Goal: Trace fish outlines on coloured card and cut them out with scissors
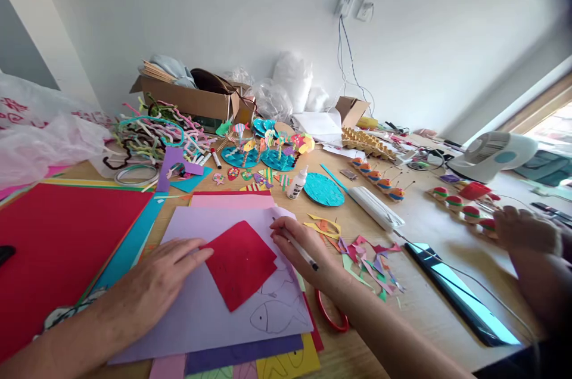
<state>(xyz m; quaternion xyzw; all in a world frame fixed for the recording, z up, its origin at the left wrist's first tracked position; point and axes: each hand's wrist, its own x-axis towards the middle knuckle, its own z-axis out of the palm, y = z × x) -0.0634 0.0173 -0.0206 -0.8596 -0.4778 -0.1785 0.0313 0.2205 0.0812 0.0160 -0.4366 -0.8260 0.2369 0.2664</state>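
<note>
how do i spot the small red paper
On the table is a pale purple sheet. The small red paper lies on it, between the left hand and right hand. Unlike the larger red sheet at far left, it looks diamond-shaped.

Backed by a plain, pale wall (223, 15), fitted with white sockets (365, 10) and hanging cables (348, 57). Furnished with a wood-toned bench (424, 221) along that wall. Lit by daylight from a window (554, 129) at far right, apparently wood-framed, though cropped.
</note>
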